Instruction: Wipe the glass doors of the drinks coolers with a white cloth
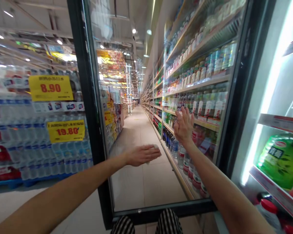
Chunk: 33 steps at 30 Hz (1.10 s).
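Observation:
A glass cooler door with a black frame (230, 107) stands open in front of me. My left hand (143, 154) lies flat against the lower middle of the pane, fingers stretched together and pointing right. A small pale cloth (156, 147) peeks out at its fingertips and is mostly covered by the hand. Higher up and to the right, my right hand (184, 126) rests on the glass with its fingers raised and apart, holding nothing that I can see. Bottle shelves show in the pane behind both hands.
To the right are lit cooler shelves with a green package (280, 159) and a red-capped bottle (268, 208). On the left stand stacked water bottles (36, 152) under a yellow price sign (51, 88). My knees (169, 222) in checked fabric are just below the door.

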### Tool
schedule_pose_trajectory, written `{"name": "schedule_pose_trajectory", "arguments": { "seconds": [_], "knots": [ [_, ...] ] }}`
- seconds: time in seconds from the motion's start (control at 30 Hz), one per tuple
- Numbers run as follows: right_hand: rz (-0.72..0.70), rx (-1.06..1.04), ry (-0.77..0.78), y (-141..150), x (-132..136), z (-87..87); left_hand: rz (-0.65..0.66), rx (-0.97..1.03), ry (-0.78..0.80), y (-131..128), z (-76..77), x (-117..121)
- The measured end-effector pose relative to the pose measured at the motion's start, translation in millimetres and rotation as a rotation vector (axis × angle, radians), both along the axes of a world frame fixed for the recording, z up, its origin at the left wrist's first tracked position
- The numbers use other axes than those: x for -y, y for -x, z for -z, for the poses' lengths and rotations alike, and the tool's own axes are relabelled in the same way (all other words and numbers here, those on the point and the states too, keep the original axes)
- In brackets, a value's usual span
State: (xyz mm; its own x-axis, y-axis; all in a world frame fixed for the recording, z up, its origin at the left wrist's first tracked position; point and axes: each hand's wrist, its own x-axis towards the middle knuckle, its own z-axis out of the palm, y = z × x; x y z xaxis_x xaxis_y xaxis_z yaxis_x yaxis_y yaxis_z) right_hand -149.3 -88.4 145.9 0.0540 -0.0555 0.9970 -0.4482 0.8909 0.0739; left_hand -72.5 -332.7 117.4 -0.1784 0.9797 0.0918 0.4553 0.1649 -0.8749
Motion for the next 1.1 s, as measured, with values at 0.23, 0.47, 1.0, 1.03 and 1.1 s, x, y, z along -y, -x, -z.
{"name": "schedule_pose_trajectory", "arguments": {
  "seconds": [0.23,0.47,1.0,1.03,1.1],
  "knots": [
    [0.008,-0.009,0.017,1,0,0.2,-0.129,-0.263,-0.604,1,-46.0,-3],
    [0.004,-0.018,0.012,0,0,-0.5,-0.001,-0.072,-0.096,6,-20.6,-9],
    [-0.015,-0.015,0.02,-3,0,-0.9,-0.107,-0.228,-0.609,7,-69.9,-15],
    [-0.015,-0.017,0.019,-3,1,-0.6,-0.112,-0.262,-0.685,8,-73.4,-16],
    [-0.018,-0.006,0.019,-3,1,0.9,-0.083,-0.242,-0.595,7,-63.7,-20]
  ]
}}
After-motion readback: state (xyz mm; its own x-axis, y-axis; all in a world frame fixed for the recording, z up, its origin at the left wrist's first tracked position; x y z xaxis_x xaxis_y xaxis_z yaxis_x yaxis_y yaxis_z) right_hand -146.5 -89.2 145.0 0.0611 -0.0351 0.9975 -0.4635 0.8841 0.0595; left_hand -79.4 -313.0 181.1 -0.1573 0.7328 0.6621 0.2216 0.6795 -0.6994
